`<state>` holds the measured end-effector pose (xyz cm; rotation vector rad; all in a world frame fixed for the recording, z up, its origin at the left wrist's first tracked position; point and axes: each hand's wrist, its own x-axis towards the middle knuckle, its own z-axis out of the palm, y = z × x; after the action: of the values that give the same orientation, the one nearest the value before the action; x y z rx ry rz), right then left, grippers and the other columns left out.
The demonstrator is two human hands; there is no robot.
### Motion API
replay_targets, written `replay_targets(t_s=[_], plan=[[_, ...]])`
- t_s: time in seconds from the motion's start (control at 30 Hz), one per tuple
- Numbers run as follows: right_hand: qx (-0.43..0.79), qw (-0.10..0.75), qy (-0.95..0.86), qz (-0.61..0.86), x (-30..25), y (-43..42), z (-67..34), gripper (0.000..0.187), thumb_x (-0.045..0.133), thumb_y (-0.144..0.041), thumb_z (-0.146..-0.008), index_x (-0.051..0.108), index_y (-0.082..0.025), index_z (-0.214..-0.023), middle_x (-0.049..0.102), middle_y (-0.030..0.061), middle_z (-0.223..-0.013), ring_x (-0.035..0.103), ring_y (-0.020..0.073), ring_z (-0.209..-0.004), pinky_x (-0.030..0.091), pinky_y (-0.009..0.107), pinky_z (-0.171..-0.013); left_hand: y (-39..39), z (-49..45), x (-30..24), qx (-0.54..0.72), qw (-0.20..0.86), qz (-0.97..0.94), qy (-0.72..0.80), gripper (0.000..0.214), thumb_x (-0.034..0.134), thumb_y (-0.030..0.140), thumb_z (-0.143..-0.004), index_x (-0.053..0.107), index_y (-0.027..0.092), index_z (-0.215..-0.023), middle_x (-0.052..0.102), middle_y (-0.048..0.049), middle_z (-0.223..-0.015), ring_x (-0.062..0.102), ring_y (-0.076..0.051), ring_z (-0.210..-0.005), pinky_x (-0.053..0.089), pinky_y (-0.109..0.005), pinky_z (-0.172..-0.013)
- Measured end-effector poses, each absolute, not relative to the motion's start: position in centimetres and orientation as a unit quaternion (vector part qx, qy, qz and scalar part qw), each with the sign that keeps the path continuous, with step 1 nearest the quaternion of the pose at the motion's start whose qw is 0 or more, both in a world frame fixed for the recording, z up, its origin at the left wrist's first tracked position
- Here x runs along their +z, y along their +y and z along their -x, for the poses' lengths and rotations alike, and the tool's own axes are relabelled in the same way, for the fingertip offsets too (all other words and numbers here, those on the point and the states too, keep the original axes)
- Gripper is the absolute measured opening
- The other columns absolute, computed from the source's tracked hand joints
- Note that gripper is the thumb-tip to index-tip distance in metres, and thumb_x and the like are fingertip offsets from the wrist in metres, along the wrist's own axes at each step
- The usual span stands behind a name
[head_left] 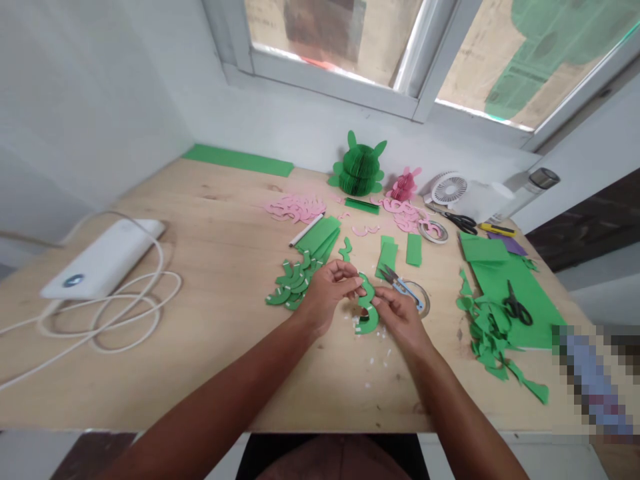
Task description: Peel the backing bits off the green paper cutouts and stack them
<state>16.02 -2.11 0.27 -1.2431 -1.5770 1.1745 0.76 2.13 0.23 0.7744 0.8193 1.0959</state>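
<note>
My left hand (pixel 327 293) pinches the upper left side of a curved green paper cutout (pixel 367 287) that carries small white tape strips. The fingers of my right hand (pixel 400 313) close on its right edge. Just below lies another curved green piece (pixel 369 323) with white tabs; whether the two are joined I cannot tell. Beside my left hand is a pile of similar taped green cutouts (pixel 295 283). Blue-handled thread snips (pixel 400 283) rest on a roll of tape (pixel 420 297) past my right fingers. Small white scraps (pixel 373 360) dot the wood.
At the back stand a green folded-paper figure (pixel 361 170), a pink one (pixel 403 185) and a white fan (pixel 449 189). Pink cutouts (pixel 297 208) lie in front. Green sheets (pixel 525 293), scraps (pixel 493 333) and black scissors (pixel 517 307) are right; a white power bank (pixel 105 257) with cable is left.
</note>
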Motion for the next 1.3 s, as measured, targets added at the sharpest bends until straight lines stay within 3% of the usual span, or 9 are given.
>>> replay_targets(t_s=[0.27, 0.83, 1.3], plan=[[0.446, 0.397, -0.635, 0.49, 0.9, -2.1, -16.0, 0.031, 0.045, -0.037, -0.087, 0.068, -0.017, -0.091, 0.066, 0.0033, -0.079, 0.059, 0.0183, -0.074, 0.045, 0.027, -0.068, 2.1, -0.7, 0.3, 0.494, 0.703, -0.352, 0.371, 0.024, 0.072, 0.018, -0.06, 0.053, 0.015, -0.074, 0.059, 0.0037, -0.058, 0.06, -0.011, -0.052, 0.039, -0.021, -0.05], [0.499, 0.437, -0.545, 0.512, 0.0, -2.4, -15.3, 0.03, 0.054, -0.041, -0.082, 0.069, -0.016, -0.084, 0.063, 0.0014, -0.064, 0.054, 0.0135, -0.052, 0.045, 0.025, -0.052, 2.1, -1.0, 0.2, 0.491, 0.695, -0.368, 0.374, 0.024, 0.073, 0.02, -0.058, 0.054, 0.015, -0.073, 0.06, 0.0029, -0.058, 0.06, -0.012, -0.052, 0.041, -0.022, -0.051], [0.532, 0.457, -0.495, 0.513, -1.5, -2.0, -15.9, 0.029, 0.058, -0.043, -0.079, 0.069, -0.016, -0.084, 0.064, 0.0024, -0.061, 0.054, 0.0141, -0.05, 0.043, 0.025, -0.048, 2.3, -0.3, 1.1, 0.461, 0.738, -0.356, 0.341, 0.03, 0.073, 0.02, -0.059, 0.065, 0.016, -0.088, 0.061, 0.0, -0.065, 0.06, -0.013, -0.057, 0.04, -0.024, -0.053]])
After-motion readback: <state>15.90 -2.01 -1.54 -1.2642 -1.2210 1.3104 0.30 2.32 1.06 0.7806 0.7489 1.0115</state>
